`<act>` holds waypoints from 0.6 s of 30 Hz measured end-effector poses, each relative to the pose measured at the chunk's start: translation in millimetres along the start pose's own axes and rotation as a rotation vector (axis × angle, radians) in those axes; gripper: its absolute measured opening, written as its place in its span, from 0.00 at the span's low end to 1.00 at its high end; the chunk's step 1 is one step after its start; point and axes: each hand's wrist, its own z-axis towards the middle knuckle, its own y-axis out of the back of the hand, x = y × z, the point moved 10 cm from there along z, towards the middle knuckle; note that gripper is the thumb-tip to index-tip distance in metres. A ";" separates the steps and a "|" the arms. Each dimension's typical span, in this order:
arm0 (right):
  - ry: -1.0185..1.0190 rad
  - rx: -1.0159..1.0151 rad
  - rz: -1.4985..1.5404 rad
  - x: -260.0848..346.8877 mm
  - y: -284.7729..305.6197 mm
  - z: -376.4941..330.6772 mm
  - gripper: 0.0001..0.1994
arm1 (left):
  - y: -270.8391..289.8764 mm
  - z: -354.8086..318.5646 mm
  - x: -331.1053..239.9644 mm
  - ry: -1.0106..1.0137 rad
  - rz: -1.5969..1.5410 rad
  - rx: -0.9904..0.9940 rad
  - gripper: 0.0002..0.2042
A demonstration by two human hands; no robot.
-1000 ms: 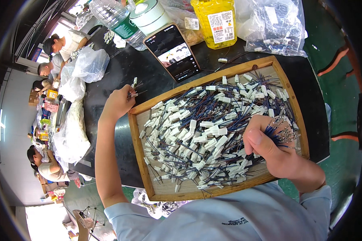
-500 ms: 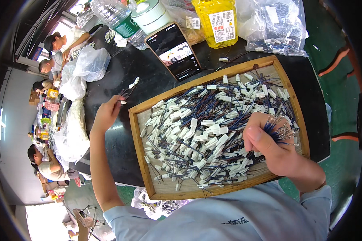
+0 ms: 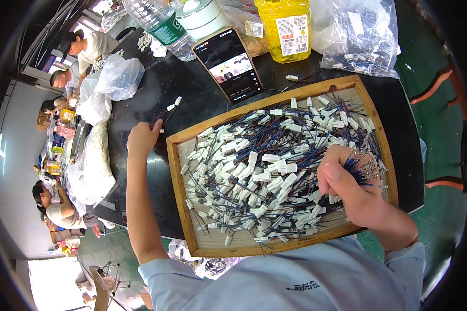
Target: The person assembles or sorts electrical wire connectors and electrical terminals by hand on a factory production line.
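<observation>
My right hand [image 3: 350, 186] is wrapped round a bundle of dark blue wires [image 3: 364, 167] with small metal terminals fanning out past the thumb. It is over the right part of a wooden tray [image 3: 177, 194], above a heap of wires with white plastic connectors [image 3: 254, 171]. Left of the tray, my left hand [image 3: 143, 138] is down at the black table, its fingers pressed together. A few white connectors on wires [image 3: 174, 103] lie just beyond these fingertips. Whatever the left fingers pinch, if anything, is hidden.
Behind the tray a phone [image 3: 228, 65] stands upright beside a lidded pale container [image 3: 202, 19], a water bottle [image 3: 163, 28] and a yellow jar [image 3: 284, 31]. A clear bag of connectors [image 3: 360, 39] sits at the far right. People work at the left beyond plastic bags [image 3: 120, 78].
My left hand has moved slightly right and farther out, toward the loose connectors. My right hand keeps its hold on the wires. The whole view has shifted a little.
</observation>
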 end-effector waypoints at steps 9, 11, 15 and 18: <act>0.005 0.008 -0.068 5.8 -0.2 0.1 0.13 | -18.3 -16.8 20.2 -0.116 0.222 -0.096 0.17; 0.020 0.017 -0.082 6.2 -1.6 -0.3 0.12 | -3.1 -15.0 28.9 -0.169 0.101 -0.308 0.15; -0.003 0.021 -0.071 3.7 -1.7 0.9 0.12 | -12.0 1.8 44.4 0.003 -1.015 -0.006 0.13; -0.030 0.009 -0.052 0.7 -1.0 0.6 0.12 | -12.2 -5.8 0.0 0.002 -1.403 0.283 0.09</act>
